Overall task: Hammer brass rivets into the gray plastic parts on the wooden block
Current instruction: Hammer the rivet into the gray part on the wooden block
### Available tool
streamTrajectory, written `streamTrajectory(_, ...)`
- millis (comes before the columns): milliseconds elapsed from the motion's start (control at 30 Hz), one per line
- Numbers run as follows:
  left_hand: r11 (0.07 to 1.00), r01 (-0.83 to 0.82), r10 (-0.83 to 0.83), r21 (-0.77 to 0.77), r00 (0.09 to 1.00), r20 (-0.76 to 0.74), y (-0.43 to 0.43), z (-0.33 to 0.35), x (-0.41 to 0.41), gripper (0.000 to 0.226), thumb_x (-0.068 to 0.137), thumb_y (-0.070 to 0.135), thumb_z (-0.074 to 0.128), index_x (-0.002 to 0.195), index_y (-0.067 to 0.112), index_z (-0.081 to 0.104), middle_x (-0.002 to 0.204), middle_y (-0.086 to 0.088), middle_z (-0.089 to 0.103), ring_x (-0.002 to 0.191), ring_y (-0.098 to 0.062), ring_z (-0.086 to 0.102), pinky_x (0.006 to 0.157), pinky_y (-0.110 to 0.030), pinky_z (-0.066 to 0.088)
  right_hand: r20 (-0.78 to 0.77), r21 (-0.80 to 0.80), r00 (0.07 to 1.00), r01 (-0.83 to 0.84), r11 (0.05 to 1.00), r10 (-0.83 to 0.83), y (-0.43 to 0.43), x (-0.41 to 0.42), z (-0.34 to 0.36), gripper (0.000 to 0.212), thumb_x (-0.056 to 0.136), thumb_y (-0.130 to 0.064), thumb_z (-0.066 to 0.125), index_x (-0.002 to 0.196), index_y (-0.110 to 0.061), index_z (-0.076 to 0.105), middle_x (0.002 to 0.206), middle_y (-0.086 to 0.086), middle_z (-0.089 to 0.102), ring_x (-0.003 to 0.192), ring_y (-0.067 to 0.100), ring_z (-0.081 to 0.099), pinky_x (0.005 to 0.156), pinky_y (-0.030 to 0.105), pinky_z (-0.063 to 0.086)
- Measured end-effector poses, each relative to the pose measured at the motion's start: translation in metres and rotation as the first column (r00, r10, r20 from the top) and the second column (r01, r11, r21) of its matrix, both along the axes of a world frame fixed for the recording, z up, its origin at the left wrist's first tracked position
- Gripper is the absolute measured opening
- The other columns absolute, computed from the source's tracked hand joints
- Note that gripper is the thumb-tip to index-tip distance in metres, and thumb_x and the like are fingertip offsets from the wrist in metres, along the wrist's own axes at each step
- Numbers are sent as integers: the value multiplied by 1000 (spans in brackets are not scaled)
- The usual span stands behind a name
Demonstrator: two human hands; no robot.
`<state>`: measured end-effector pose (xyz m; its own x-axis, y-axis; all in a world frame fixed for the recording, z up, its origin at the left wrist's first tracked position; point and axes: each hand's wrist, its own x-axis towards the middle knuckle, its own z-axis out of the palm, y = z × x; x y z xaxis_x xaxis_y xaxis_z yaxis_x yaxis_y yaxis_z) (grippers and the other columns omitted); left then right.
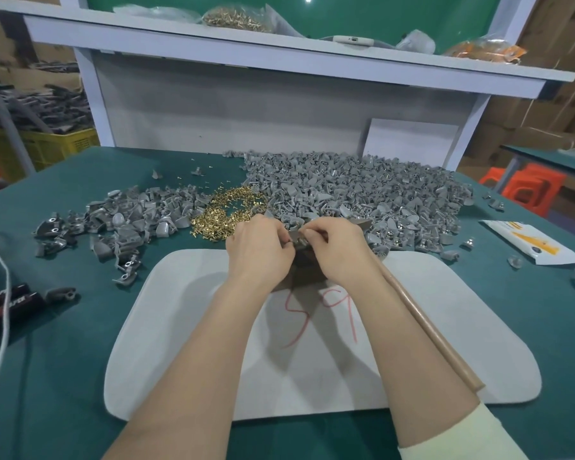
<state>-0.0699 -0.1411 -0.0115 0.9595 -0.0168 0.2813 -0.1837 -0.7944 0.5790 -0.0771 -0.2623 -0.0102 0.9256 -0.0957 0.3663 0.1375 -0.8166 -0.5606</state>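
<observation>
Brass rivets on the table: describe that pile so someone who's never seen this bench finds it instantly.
On the green tabletop, beyond the white mat, a small gray heap lies left and a large gray heap right. The brass rivets fill the gap between them. They are the only shiny gold pile loose on the table.

Both bare forearms reach forward and converge, the right one emerging from a cream sleeve (462, 436). The left hand (261, 252) and right hand (339, 250) meet knuckles up, fingers curled, their fingertips pinching a small gray plastic piece (296, 241) between them.
</observation>
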Motion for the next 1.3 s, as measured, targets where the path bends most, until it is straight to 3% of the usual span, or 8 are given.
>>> streamTrajectory(100, 1000, -4, 4, 0, 1000, -6, 0, 1, 0, 6, 88, 25, 60, 87, 27, 66, 113, 0, 60, 113, -28, 46, 88, -37, 35, 2, 68, 1000, -7, 998, 7, 2, 0, 1, 12, 89, -16, 61, 95, -14, 71, 94, 1, 70, 91, 17, 63, 87, 27, 46)
streamTrajectory(400, 1000, -7, 7, 6, 1000, -8, 0, 1, 0, 10, 88, 23, 58, 90, 26, 67, 112, -1, 62, 112, -29, 45, 88, -37, 35, 10, -121, 998, 68, 990, -67, 15, -2, 1, 17, 90, -19, 54, 90, -10, 68, 99, 11, 65, 94, 29, 58, 82, 36, 47)
streamTrajectory(867, 1000, -10, 10, 14, 1000, 11, -1, 0, -1, 10, 88, 23, 59, 91, 23, 69, 111, -2, 62, 113, -28, 48, 89, -38, 38, 3, 40, 994, 105, 994, -106, 18, -4, -3, 15, 88, -16, 56, 85, -11, 71, 93, 8, 69, 91, 27, 62, 82, 36, 48)
streamTrajectory(1300, 1000, -4, 4, 2, 1000, 5, 0, -2, 1, 10, 87, 25, 60, 92, 23, 69, 112, -2, 63, 113, -28, 49, 90, -38, 38, 19, 42, 996, 83, 996, -84, 14, -3, -7, 14, 89, -18, 58, 87, -13, 71, 91, 7, 70, 90, 26, 62, 82, 36, 48)
